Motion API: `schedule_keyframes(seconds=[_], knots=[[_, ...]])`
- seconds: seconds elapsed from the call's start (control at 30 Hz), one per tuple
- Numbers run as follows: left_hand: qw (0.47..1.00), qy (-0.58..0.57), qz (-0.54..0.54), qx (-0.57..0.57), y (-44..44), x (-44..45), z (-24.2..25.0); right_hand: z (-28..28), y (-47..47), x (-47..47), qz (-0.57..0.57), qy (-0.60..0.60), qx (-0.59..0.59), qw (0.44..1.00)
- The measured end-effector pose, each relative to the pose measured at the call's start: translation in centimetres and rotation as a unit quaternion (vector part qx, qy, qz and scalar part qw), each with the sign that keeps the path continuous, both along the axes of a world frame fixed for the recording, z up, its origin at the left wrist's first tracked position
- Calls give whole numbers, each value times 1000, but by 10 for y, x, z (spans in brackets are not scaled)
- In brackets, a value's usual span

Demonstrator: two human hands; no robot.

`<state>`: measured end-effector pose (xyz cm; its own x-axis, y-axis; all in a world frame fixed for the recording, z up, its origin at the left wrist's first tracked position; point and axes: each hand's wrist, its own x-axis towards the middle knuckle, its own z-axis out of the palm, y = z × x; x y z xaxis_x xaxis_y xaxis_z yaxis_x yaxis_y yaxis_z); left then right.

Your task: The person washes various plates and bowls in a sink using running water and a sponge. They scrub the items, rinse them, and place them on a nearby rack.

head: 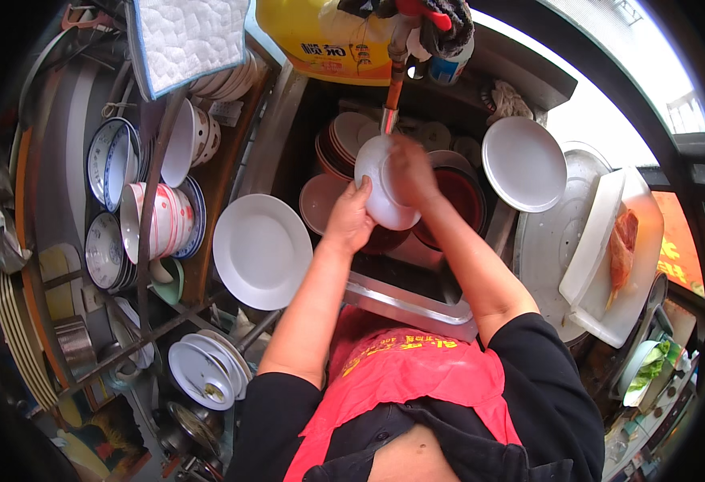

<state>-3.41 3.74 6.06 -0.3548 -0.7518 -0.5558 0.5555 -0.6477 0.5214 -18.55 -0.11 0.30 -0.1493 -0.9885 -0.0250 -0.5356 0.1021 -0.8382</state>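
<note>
Under the tap [390, 119], my left hand [349, 220] grips a white dish [378, 205] by its edge, thumb on top. The dish is tilted, with what looks like its foot ring facing up. My right hand [411, 172] lies over the dish's right side, blurred; whether it holds anything is hidden. Below both hands is a metal sink [407, 301]. Inside it stand stacked dishes [345, 137], a pale bowl [319, 205] at the left and a dark red bowl [464, 202] at the right.
A white plate [262, 250] sits left of the sink, white plates [524, 162] to its right. Farther right, a white plastic container [581, 241] holds a piece of meat [622, 253]. A rack with patterned bowls [158, 220] stands left. Behind the tap is a yellow jug [328, 54].
</note>
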Motion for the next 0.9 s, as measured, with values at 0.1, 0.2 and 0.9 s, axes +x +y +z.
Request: schedule_keyframes(seconds=[0.1,0.2,0.9], knots=[[990,81,109,24,-12,13,-31,25,11,61,107,245,-213,940],[984,64,154,63,6,25,-17,23,4,44,205,214,-283,912],[964,-257,60,-8,15,-17,13,40,60,-23,-76,-341,71,934]])
